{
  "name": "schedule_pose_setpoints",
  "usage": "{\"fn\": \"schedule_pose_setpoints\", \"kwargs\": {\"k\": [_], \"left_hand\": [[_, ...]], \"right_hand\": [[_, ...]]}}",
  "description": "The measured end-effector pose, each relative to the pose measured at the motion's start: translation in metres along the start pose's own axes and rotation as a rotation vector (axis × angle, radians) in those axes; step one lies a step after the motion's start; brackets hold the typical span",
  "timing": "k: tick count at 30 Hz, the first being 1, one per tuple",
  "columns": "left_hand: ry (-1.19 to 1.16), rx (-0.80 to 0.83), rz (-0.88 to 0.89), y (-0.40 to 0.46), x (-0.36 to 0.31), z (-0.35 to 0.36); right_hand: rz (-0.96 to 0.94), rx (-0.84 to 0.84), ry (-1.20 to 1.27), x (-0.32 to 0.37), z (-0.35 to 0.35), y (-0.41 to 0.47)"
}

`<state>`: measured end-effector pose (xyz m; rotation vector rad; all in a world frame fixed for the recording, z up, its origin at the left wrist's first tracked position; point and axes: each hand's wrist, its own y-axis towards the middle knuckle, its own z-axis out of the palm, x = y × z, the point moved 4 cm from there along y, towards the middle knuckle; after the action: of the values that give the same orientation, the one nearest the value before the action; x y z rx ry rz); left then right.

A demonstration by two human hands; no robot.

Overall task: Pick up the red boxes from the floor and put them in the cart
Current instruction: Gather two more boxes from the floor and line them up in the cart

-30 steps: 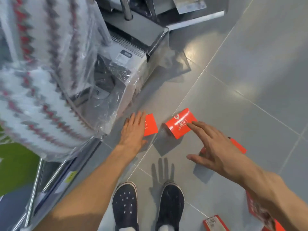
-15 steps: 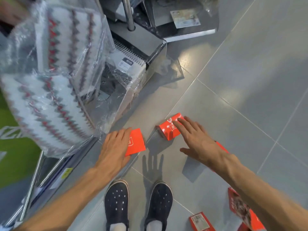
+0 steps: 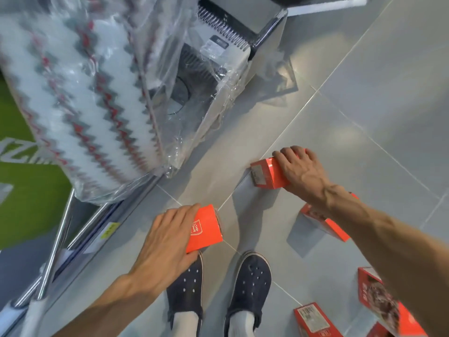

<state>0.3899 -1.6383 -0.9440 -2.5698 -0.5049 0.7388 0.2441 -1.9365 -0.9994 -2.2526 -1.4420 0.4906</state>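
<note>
The left hand (image 3: 167, 242) is wrapped around one red box (image 3: 205, 231), raised beside the cart (image 3: 73, 215) edge at nine o'clock. The right hand (image 3: 301, 171) clasps a second box (image 3: 269, 173) at one o'clock. Open tile floor (image 3: 364, 105) stretches toward two o'clock. Six red boxes show; four others lie at four o'clock.

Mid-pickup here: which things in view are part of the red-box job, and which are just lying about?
Part of the job:
- red box in the left hand, left hand
- red box under the right hand, right hand
- loose red boxes on the floor
- cart frame

Just lying about:
- plastic-wrapped patterned goods
- wrapped appliance
</note>
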Motion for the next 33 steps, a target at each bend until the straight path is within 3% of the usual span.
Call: {"fn": "schedule_pose_setpoints", "kwargs": {"k": [7,13,21,27,33], "left_hand": [[0.019,0.015,0.058,-0.016,-0.063,-0.102],[-0.023,-0.087,0.093,-0.066,-0.148,-0.263],[0.084,-0.179,0.107,-0.186,-0.241,-0.472],[0.075,-0.342,-0.068,-0.295,-0.261,-0.549],[0.082,-0.46,-0.32,-0.43,-0.243,-0.569]], "right_hand": [[0.118,-0.024,0.144,-0.026,-0.141,-0.098],[0.187,-0.165,0.204,-0.056,-0.339,-0.214],[0.103,-0.363,0.215,-0.067,-0.581,-0.358],[-0.053,-0.54,0.157,-0.033,-0.691,-0.416],[-0.328,-0.57,0.136,0.062,-0.764,-0.437]]}}
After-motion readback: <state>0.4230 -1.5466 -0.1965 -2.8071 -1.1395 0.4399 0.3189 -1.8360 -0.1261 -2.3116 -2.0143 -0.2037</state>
